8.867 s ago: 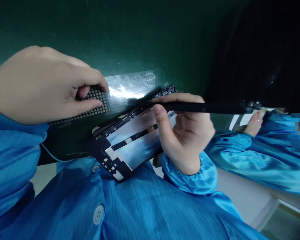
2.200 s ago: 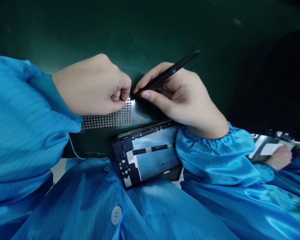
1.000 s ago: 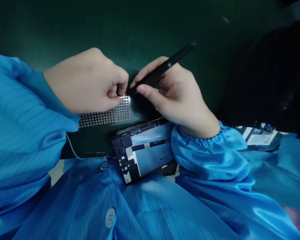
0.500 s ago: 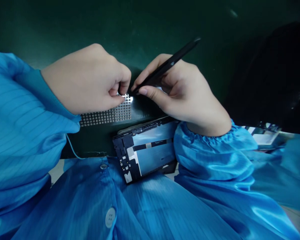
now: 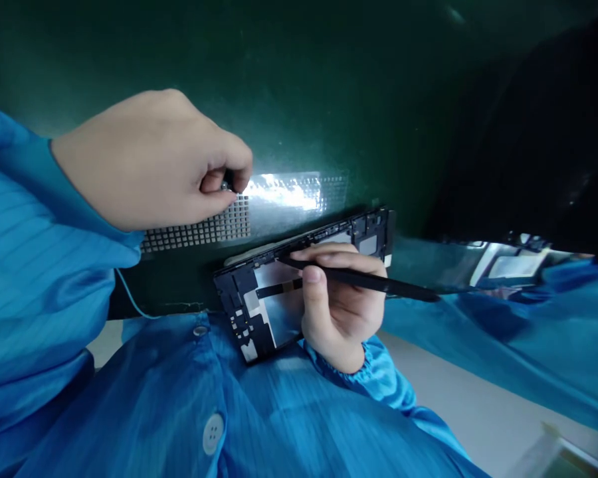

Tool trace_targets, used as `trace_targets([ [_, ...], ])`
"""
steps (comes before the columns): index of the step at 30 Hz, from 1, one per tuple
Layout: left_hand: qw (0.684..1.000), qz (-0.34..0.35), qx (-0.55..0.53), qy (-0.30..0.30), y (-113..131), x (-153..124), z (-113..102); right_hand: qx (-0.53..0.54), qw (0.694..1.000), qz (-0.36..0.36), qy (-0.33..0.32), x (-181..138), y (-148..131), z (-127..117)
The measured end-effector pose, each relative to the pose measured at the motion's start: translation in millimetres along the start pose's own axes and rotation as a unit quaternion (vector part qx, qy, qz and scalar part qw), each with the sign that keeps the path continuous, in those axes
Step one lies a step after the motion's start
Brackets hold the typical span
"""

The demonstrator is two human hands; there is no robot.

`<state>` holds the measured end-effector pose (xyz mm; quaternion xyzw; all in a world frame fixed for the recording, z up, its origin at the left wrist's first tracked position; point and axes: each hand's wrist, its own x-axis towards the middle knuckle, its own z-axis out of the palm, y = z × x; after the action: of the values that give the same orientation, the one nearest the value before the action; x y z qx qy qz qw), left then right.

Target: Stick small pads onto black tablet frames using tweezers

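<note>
My left hand (image 5: 164,162) is closed in a pinch at the top edge of a sheet of small grey square pads (image 5: 224,224); part of the sheet lies hidden under it. Clear, shiny backing film (image 5: 299,192) stretches right from the pads. My right hand (image 5: 343,299) grips black tweezers (image 5: 363,277) like a pen. Their tip is at the upper long edge of an opened tablet (image 5: 289,318), though contact there cannot be made out. The tablet leans tilted at the table edge against my blue smock, its dark frame and silvery inside facing up.
The green table mat (image 5: 299,79) spreads beyond my hands. A large dark shape (image 5: 543,146) stands at the right. Below it lie another device with a light panel (image 5: 513,262) and a blue sleeve (image 5: 543,325). A thin blue cord (image 5: 132,295) hangs by my left cuff.
My right hand has moved down from the pad sheet to the tablet with the tweezers, uncovering the clear film. My left hand stays pinched at the sheet, shifted slightly left.
</note>
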<state>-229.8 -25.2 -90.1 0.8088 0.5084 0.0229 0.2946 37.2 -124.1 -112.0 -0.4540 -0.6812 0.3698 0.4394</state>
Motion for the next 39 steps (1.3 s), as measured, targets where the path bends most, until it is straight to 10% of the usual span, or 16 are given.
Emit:
trace_targets([
  [9, 1.000, 0.005, -0.008, 0.008, -4.6, -0.1, 0.7, -0.063, 0.996, -0.008, -0.066, 7.1, -14.2, -9.0],
  [20, 1.000, 0.001, 0.011, -0.013, -2.1, -0.7, -4.5, -0.035, 0.954, 0.048, -0.293, 131.6, 10.9, 6.6],
  [35, 1.000, 0.013, -0.008, -0.005, -3.4, -1.1, -4.4, 0.048, 0.951, 0.061, -0.298, 131.9, 20.8, 1.7],
  [39, 1.000, 0.016, -0.023, 0.009, -5.5, -1.2, -3.4, 0.103, 0.986, 0.073, -0.112, 95.0, 14.2, -16.1],
])
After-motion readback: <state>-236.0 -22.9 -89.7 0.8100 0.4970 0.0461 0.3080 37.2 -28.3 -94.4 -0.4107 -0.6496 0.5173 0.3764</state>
